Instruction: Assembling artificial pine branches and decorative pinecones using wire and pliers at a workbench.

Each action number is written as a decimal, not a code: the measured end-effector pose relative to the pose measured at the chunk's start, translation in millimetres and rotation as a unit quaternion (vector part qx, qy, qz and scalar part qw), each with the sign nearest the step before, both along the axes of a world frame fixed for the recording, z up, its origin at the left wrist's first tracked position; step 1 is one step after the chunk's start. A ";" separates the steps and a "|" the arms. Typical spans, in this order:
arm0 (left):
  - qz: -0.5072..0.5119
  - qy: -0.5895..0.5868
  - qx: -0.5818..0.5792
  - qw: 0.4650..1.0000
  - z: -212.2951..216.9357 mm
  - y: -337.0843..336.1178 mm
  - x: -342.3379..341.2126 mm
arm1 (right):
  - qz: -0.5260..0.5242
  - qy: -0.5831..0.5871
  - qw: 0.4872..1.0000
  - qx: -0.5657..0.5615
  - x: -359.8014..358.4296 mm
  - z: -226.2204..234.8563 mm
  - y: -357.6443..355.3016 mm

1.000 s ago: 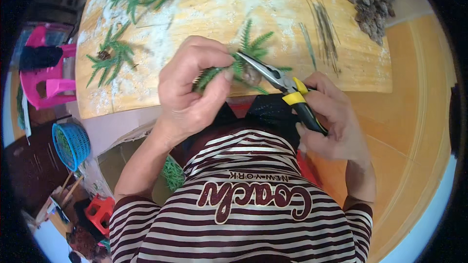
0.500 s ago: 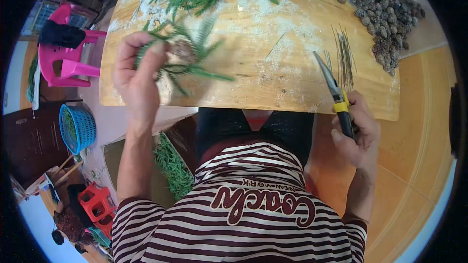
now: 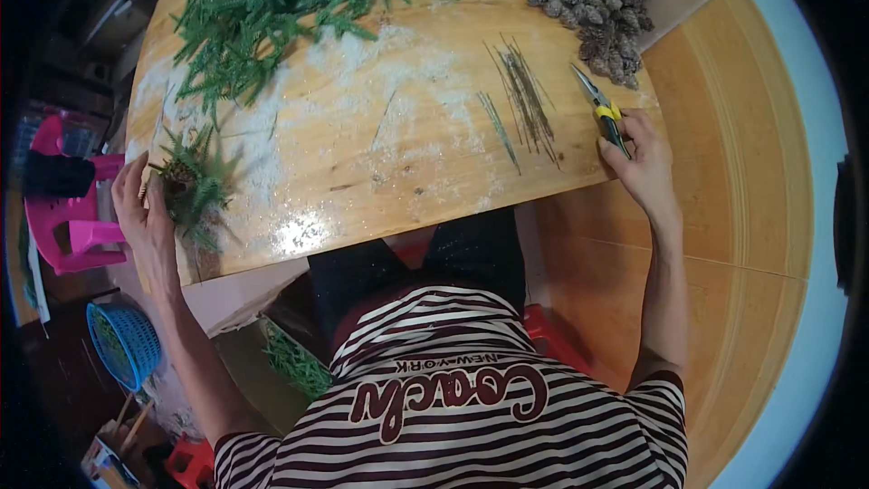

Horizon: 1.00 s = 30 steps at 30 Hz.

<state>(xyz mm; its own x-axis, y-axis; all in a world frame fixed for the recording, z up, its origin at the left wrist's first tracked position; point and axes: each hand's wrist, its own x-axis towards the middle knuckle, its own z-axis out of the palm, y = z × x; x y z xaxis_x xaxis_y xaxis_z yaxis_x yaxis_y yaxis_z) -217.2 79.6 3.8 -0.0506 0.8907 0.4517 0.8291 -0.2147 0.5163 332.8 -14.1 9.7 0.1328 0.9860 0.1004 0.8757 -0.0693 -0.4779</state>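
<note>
At the table's left edge, my left hand [image 3: 147, 213] has its fingers closed on the side of an artificial pine sprig with a pine cone [image 3: 201, 188] in its middle. The sprig rests low against the tabletop, its green needles spreading to the right. My right hand [image 3: 644, 163] grips a pair of pliers [image 3: 599, 100] with yellow and black handles near the table's right edge. The metal jaws point away from me, toward the pine cone pile. Thin brown wires [image 3: 527, 104] lie left of the pliers, beside a few green ones [image 3: 500, 134].
A heap of green artificial branches [image 3: 281, 14] covers the far left of the wooden table [image 3: 425, 204]. Brown pine cones [image 3: 593, 4] are piled at the far right. White flakes are scattered over the tabletop. Pink chair [image 3: 63, 208], blue basket [image 3: 125, 344] and a box of greenery [image 3: 294, 358] stand leftward.
The view has swung, so the table appears tilted and further left. My left hand has carried the sprig from above the table down to its left edge. The pliers stay in my right hand.
</note>
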 end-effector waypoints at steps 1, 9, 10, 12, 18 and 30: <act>-0.001 0.000 0.004 1.000 2.6 0.6 2.2 | -0.001 0.000 1.000 0.004 3.5 -0.9 2.4; 0.042 0.059 0.096 0.993 32.0 -2.0 21.9 | 0.031 -0.144 0.985 0.092 20.7 -10.5 17.0; 0.022 0.062 0.127 0.990 37.5 -5.1 28.8 | 0.035 -0.161 0.977 0.135 18.3 -9.8 18.8; -0.017 0.068 0.186 0.980 45.1 -10.2 46.1 | 0.043 -0.194 0.956 0.216 9.0 -8.5 22.8; -0.164 0.065 0.157 0.972 50.2 -16.1 113.2 | 0.077 -0.095 0.989 0.081 -41.0 -0.3 50.6; -0.386 0.058 0.034 0.920 28.2 -8.1 200.5 | 0.143 -0.120 0.982 -0.018 -46.2 -8.7 79.2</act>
<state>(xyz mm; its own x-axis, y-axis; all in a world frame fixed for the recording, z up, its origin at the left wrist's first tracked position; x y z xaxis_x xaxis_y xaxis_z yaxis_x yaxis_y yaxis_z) -16.8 71.6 32.1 0.6365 0.6114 0.4702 0.4653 -0.7906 0.3981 286.7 65.1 1.0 -0.1743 0.9829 0.0595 0.9485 0.1838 -0.2578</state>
